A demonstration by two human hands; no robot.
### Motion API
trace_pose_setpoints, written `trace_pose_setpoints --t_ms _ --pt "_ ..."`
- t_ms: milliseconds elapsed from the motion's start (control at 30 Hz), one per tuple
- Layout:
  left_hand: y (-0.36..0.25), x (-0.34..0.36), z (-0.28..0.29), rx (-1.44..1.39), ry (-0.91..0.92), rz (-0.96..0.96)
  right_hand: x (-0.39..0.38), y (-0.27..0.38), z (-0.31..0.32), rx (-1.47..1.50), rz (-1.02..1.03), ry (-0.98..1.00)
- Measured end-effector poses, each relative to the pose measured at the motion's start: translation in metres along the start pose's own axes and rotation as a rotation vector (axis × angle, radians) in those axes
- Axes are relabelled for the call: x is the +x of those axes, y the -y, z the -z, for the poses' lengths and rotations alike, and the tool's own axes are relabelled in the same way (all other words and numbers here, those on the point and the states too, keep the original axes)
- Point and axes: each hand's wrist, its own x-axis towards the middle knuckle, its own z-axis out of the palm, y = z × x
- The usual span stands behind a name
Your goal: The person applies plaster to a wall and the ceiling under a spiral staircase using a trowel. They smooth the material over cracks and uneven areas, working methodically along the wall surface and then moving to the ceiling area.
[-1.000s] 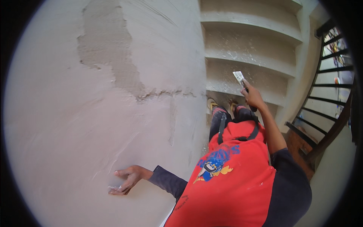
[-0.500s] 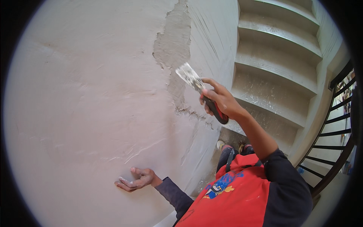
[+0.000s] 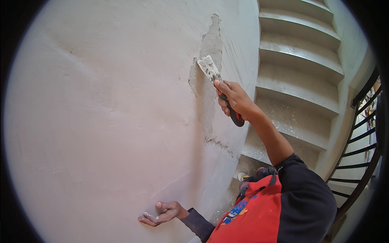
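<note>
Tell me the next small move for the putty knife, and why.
I'd probably lay the putty knife against the rough grey patch and draw it along: the right hand already grips it, its blade carries whitish material and overlaps that patch in view, and the surrounding wall looks smoother.

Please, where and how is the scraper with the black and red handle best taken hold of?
Probably by its handle, coming from the picture's lower right, opposite the blade. The handle looks thick and rounded; the blade is flat, smeared with whitish material, and points up and left at the rough grey patch. The right hand grips it this way.
</note>
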Motion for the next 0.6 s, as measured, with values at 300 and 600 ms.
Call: trace_pose_setpoints --t_ms 300,600 --pt "-0.041 0.011 -0.007 0.064 0.003 0.218 0.007 0.015 0.014 0.011 0.02 0.084" --pt "-0.042 0.02 -0.013 0.237 -0.055 0.112 0.007 0.032 0.028 -0.019 -0.044 0.141"
